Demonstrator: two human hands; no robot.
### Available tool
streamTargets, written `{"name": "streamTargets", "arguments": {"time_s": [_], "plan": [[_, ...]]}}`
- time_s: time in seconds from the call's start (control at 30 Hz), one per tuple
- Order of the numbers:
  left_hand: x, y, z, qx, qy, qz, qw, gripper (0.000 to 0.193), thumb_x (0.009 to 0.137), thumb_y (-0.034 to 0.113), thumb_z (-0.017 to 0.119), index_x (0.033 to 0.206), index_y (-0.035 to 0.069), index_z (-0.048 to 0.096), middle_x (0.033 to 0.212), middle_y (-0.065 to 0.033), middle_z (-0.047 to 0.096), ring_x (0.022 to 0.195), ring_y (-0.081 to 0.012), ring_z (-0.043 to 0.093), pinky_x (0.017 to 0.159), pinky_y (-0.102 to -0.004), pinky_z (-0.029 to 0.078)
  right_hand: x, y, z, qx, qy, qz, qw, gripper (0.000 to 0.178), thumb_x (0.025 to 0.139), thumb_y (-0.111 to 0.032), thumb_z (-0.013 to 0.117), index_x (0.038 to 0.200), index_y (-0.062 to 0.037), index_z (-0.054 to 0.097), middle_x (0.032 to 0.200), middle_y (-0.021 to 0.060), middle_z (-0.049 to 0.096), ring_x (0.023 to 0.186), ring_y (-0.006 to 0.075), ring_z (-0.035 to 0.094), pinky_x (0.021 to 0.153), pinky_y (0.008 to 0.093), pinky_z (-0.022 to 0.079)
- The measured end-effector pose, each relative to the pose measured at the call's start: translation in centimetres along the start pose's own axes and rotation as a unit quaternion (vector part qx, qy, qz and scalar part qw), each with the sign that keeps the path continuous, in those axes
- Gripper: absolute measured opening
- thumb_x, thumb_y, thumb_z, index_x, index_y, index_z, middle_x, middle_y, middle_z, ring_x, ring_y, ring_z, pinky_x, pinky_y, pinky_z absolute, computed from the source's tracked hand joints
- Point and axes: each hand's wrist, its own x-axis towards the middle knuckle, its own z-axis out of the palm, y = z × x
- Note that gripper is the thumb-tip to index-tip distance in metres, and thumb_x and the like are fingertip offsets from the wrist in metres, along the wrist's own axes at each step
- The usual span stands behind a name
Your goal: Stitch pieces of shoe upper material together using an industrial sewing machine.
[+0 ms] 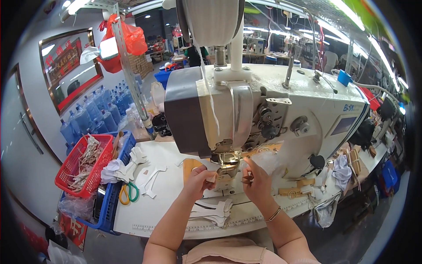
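Just in front of the needle area of a large white sewing machine (226, 165), both my hands are raised above the table. My left hand (198, 181) is closed, pinching a small pale piece of material (212, 178) between thumb and fingers. To its right, my right hand (258, 181) is curled round a small dark brown pointed thing (247, 177), whose kind I cannot make out. The right index finger points up beside the needle area. Below my hands, at the table's front, lies a stack of white cut pieces (213, 212).
Scissors with yellow and green handles (129, 193) lie left, by more white cut pieces (151, 180). A red basket of scraps (85, 165) rests on a blue crate (105, 207). A ruler strip (176, 228) follows the front edge. Tan blocks (299, 187) and cloth (342, 171) lie right.
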Motion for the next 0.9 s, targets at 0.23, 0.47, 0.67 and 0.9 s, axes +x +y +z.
{"name": "streamTargets", "arguments": {"time_s": [0.23,0.47,0.67,0.9], "plan": [[0.8,-0.5,-0.1,-0.044,0.095,0.026,0.994,0.013,0.081,0.018,0.063,0.087,0.013,0.053,0.075,0.0033,0.057,0.064,-0.0076,0.055,0.054,-0.0278,0.046,-0.3,-0.8,-0.4,0.01,-0.006,-0.051,0.999,0.035,0.073,0.005,0.064,0.105,-0.0096,0.06,0.069,0.0044,0.057,0.056,0.0176,0.056,0.05,0.0282,0.045],[0.3,-0.4,0.6,-0.069,0.098,0.037,0.992,0.01,0.081,0.015,0.063,0.089,0.014,0.056,0.074,0.0052,0.058,0.064,-0.0063,0.055,0.052,-0.0243,0.045,0.9,-1.1,0.3,0.024,-0.031,-0.087,0.995,0.038,0.07,0.006,0.063,0.104,-0.0109,0.06,0.067,0.0041,0.055,0.054,0.0193,0.054,0.051,0.0292,0.046],[-1.4,-1.1,2.3,-0.039,0.049,0.025,0.998,0.013,0.084,0.018,0.062,0.085,0.008,0.053,0.069,-0.0028,0.056,0.057,-0.012,0.054,0.048,-0.0256,0.04,2.3,-0.6,-0.3,0.086,-0.131,-0.035,0.987,0.047,0.065,0.003,0.064,0.109,-0.0126,0.058,0.071,0.005,0.058,0.062,0.0224,0.058,0.056,0.0317,0.048],[-1.6,-1.8,3.2,-0.012,0.097,0.059,0.993,0.018,0.086,0.022,0.062,0.084,0.008,0.051,0.066,-0.0008,0.053,0.055,-0.0095,0.051,0.049,-0.0238,0.039,4.0,-0.6,-1.2,0.157,-0.202,-0.028,0.966,0.04,0.071,0.01,0.061,0.107,-0.0083,0.063,0.069,0.0065,0.058,0.058,0.0131,0.054,0.056,0.0239,0.046]]}}
